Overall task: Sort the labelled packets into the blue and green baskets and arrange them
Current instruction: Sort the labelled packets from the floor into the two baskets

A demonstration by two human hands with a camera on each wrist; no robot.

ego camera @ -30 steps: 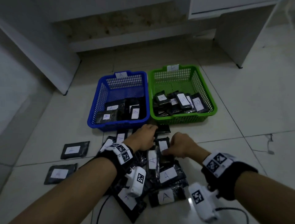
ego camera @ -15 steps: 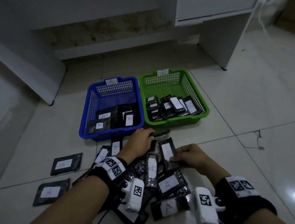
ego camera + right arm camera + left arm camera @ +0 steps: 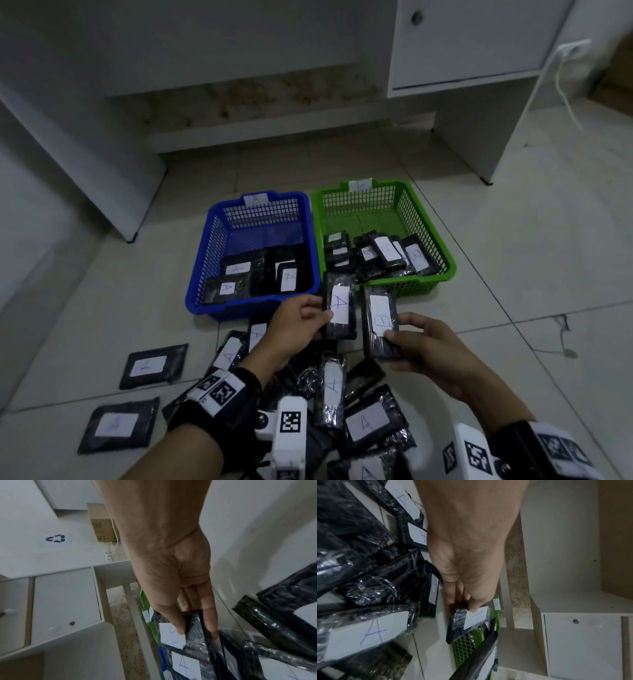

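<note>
We find the left hand [image 3: 298, 325] pinching an A-labelled packet [image 3: 339, 306] and the right hand [image 3: 431, 346] pinching a B-labelled packet [image 3: 380, 323], both held up just before the baskets. We judge sorting mid-course: next, A belongs in the blue basket [image 3: 202, 291], B in the green basket [image 3: 445, 260]. The wrist views confirm thumb-on-label grips; only the head view shows the unsorted pile [image 3: 346, 404].

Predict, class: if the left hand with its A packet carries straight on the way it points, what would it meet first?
Probably the near rim of the blue basket, just ahead of the left hand and its A packet. Depth is unclear; it may pass above into that basket.
</note>
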